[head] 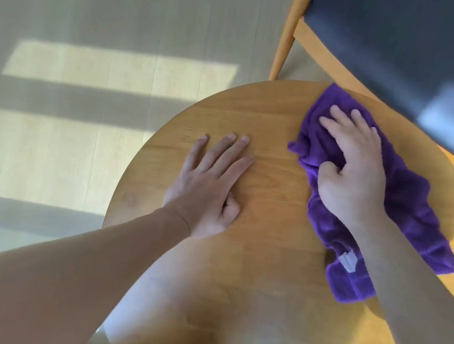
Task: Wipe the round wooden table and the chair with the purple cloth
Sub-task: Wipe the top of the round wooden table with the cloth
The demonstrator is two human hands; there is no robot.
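The round wooden table (272, 195) fills the lower middle and right of the head view. A purple cloth (410, 209) lies crumpled on its far right part, a white label showing at its near end. My right hand (352, 166) lies on top of the cloth, fingers spread over it and thumb tucked into a fold. My left hand (212, 181) rests flat on the bare wood to the left of the cloth, fingers straight. The chair (406, 51), with a light wooden frame and a dark seat, stands just beyond the table at the top right.
Pale plank floor (93, 36) with bright patches of sunlight spreads to the left of and behind the table. One chair leg (284, 43) comes down close to the table's far edge.
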